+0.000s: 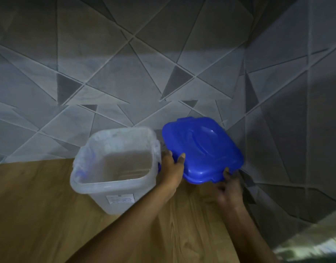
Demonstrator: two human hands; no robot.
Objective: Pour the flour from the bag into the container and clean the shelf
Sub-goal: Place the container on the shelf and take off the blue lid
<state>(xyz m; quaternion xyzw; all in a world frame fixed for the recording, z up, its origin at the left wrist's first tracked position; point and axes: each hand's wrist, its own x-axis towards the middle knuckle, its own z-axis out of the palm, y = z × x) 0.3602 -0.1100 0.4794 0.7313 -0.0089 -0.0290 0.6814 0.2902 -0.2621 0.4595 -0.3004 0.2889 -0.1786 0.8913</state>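
Head view shows my left hand (172, 168) and right hand (227, 188) both gripping the blue lid (203, 147) by its near edge, the open clear container (114, 185) standing just left of them on the wooden shelf (30, 205).

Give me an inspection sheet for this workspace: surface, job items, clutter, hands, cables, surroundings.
Surface: wooden shelf; no spilled flour visible.
Job's things: container open, upright, whitish film on its walls; blue lid off, held to its right; no flour bag in view.
Clutter: nothing seen.
Hands: left hand grips the lid's left edge, thumb on top; right hand holds its near edge.
Cables: nothing seen.
Surroundings: grey tiled wall with triangle pattern, forming a corner behind the lid.
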